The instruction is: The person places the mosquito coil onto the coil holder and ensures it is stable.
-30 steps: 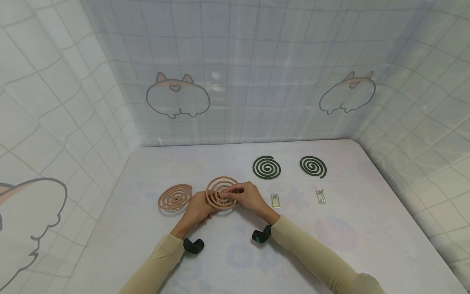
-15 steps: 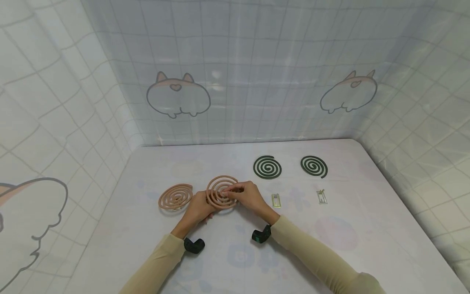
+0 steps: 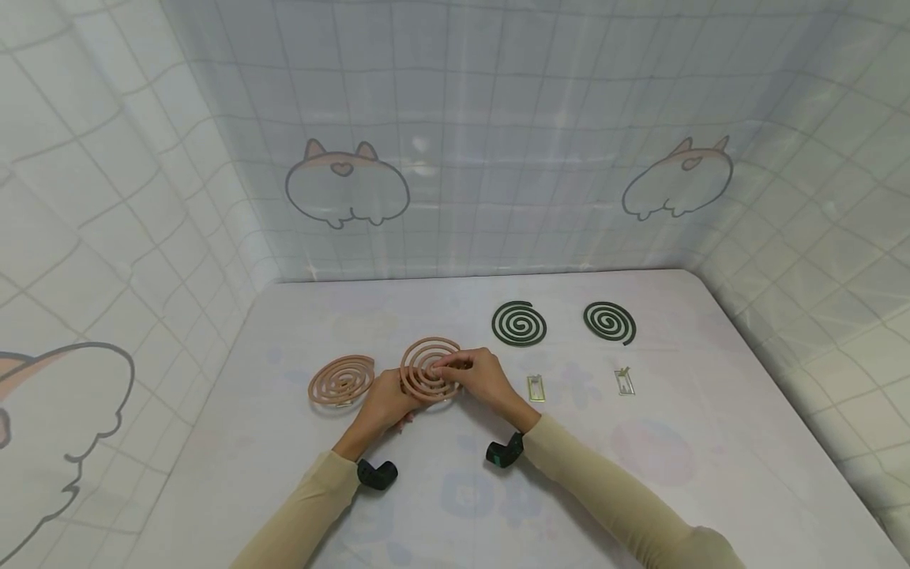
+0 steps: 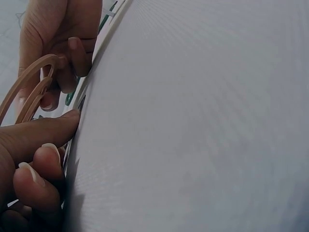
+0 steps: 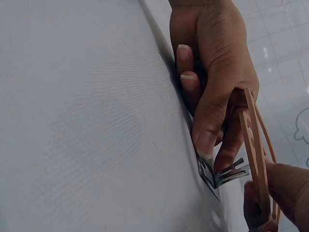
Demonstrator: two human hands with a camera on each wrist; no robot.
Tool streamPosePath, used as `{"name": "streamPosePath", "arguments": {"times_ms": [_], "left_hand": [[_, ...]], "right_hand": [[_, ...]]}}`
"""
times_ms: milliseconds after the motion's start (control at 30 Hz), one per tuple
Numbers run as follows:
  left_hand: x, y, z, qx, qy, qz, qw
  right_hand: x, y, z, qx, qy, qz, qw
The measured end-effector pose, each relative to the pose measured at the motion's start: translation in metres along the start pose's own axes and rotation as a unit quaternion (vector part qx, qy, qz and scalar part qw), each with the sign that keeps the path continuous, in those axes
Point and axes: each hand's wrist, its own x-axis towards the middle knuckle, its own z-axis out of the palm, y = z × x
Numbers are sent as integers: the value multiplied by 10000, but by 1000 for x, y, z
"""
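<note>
In the head view a brown mosquito coil (image 3: 426,395) is held tilted above the table. My right hand (image 3: 486,381) pinches it near its centre between thumb and fingers. Below and behind it, my left hand (image 3: 387,401) rests low on the table. The right wrist view shows the left thumb and fingers gripping the base of a small metal coil stand (image 5: 231,177), its forked prong raised toward the coil's face. In the left wrist view, the left thumb (image 4: 43,131) lies close to the tabletop, and the right fingers are behind the coil's rim.
Left of the hands, another brown coil (image 3: 341,362) sits raised on a metal stand (image 3: 344,405). Two green coils, one nearer (image 3: 520,324) and one farther right (image 3: 610,322), lie toward the back. Two metal stands (image 3: 536,388) (image 3: 625,382) lie in front of them.
The brown coil between my hands has shifted up very slightly. Both hands keep nearly the same place and hold; the other coils and stands stay put.
</note>
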Motion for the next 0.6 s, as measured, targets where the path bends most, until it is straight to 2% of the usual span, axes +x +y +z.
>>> {"name": "streamPosePath", "arguments": {"times_ms": [233,600], "left_hand": [[-1,0,0,-161,-6,1,9999],[-2,1,1,-203,0,-51,9998]], "right_hand": [[-1,0,-1,89,-76,87,9999],[-1,0,-1,-156,-129,127,9997]]}}
